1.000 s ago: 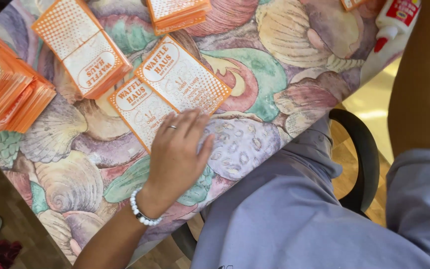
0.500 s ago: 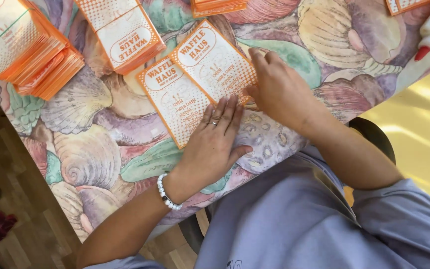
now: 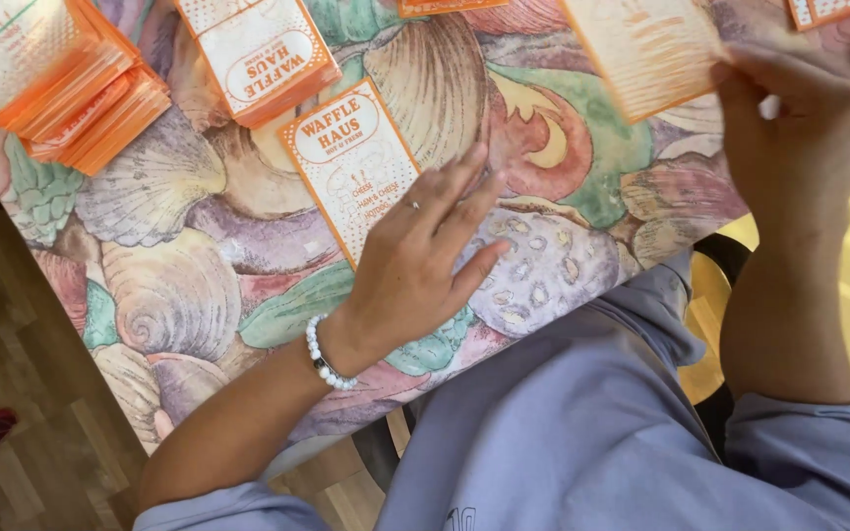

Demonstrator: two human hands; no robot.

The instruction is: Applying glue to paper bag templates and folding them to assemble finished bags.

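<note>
My left hand (image 3: 423,258) lies flat on the shell-patterned tablecloth (image 3: 179,295), fingers spread, its fingertips on the lower right corner of an orange-bordered white card (image 3: 351,162). It wears a ring and a white bead bracelet. My right hand (image 3: 807,128) is raised at the upper right and pinches the edge of a second orange-and-white card (image 3: 646,49), lifted off the table and turned with its waffle-patterned side up.
Stacks of the same orange cards sit at the top left (image 3: 51,79) and top middle (image 3: 258,54). More cards poke in at the top edge (image 3: 445,8) and top right (image 3: 828,10). Wooden floor (image 3: 41,433) shows at the left, beyond the table edge.
My right hand came in, took one of the two side-by-side cards and carried it up to the right. My left hand stayed on the remaining card.
</note>
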